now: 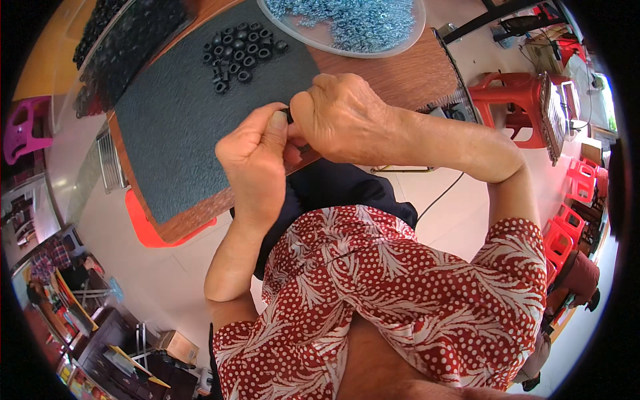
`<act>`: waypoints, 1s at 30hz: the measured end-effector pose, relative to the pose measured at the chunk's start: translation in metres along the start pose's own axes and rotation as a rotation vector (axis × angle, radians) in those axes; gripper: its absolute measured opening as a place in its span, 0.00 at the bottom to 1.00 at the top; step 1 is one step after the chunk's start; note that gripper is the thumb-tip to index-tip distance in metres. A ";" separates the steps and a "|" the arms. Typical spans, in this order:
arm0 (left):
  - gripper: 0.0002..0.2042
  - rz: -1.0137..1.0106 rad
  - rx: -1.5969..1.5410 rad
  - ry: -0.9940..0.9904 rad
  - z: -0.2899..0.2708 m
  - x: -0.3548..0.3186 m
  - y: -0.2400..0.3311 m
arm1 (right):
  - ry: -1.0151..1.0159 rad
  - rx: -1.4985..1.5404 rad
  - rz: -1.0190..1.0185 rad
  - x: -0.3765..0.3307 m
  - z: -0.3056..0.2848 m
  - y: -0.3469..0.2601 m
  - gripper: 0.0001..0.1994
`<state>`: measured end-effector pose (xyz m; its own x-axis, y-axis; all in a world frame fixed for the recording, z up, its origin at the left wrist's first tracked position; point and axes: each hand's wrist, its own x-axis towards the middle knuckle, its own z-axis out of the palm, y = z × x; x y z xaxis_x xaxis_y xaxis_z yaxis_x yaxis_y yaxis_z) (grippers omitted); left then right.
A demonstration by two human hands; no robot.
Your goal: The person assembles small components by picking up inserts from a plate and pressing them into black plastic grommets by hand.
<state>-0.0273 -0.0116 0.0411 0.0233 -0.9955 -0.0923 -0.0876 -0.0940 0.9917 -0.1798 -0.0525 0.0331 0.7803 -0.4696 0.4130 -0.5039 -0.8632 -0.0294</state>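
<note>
My left hand (255, 163) and my right hand (343, 120) meet over the near edge of the table, both closed. Pinched between left thumb and fingers is a small black part (289, 115); only a sliver of it shows. The right hand's curled fingers press against the same spot, and whatever else they hold is hidden. Beyond the hands, several small black ring-shaped parts (237, 57) lie in a loose cluster on a dark grey mat (177, 127).
At the far side a round, clear tub (407, 47) holds many small shiny metal pieces. A clear container (127, 50) of black parts stands at far left. Red stools (510, 100) are to the right; another red stool (143, 220) sits under the table's left corner.
</note>
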 end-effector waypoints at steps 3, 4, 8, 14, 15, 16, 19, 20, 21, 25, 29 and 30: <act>0.10 -0.061 -0.149 -0.081 -0.003 0.009 -0.004 | 0.055 0.101 0.048 -0.003 0.003 0.002 0.10; 0.10 -0.091 -0.219 -0.074 -0.001 0.009 -0.004 | 0.043 0.112 0.129 -0.005 0.003 -0.001 0.09; 0.09 -0.119 -0.339 -0.021 0.004 0.011 -0.004 | 0.000 0.144 0.260 -0.005 -0.001 -0.010 0.08; 0.08 0.066 -0.099 -0.041 0.008 0.018 -0.010 | 0.110 0.377 0.440 -0.013 0.007 -0.009 0.10; 0.08 0.068 -0.097 -0.049 0.011 0.020 -0.009 | 0.114 0.373 0.446 -0.017 0.006 -0.007 0.10; 0.06 0.157 0.037 -0.028 0.015 0.022 -0.010 | 0.114 0.348 0.520 -0.025 0.005 -0.004 0.10; 0.04 0.587 0.529 -0.061 0.024 0.036 -0.007 | 0.211 0.420 0.697 -0.043 -0.011 0.001 0.11; 0.04 0.922 0.890 -0.107 0.027 0.041 -0.005 | 0.243 0.449 0.743 -0.050 -0.015 0.004 0.10; 0.04 0.926 0.888 -0.107 0.033 0.042 -0.005 | 0.277 0.478 0.788 -0.057 -0.020 0.007 0.09; 0.04 1.169 1.370 -0.259 0.068 0.045 -0.020 | 0.259 0.534 0.888 -0.076 -0.030 0.011 0.06; 0.04 1.342 1.498 -0.338 0.075 0.046 -0.031 | 0.295 0.601 0.877 -0.083 -0.039 0.010 0.06; 0.04 1.348 1.501 -0.338 0.075 0.046 -0.033 | 0.285 0.588 0.882 -0.084 -0.040 0.010 0.05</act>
<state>-0.0976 -0.0558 -0.0021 -0.8764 -0.3774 0.2993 -0.4731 0.7912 -0.3876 -0.2657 -0.0140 0.0347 0.0800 -0.9707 0.2265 -0.5286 -0.2339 -0.8160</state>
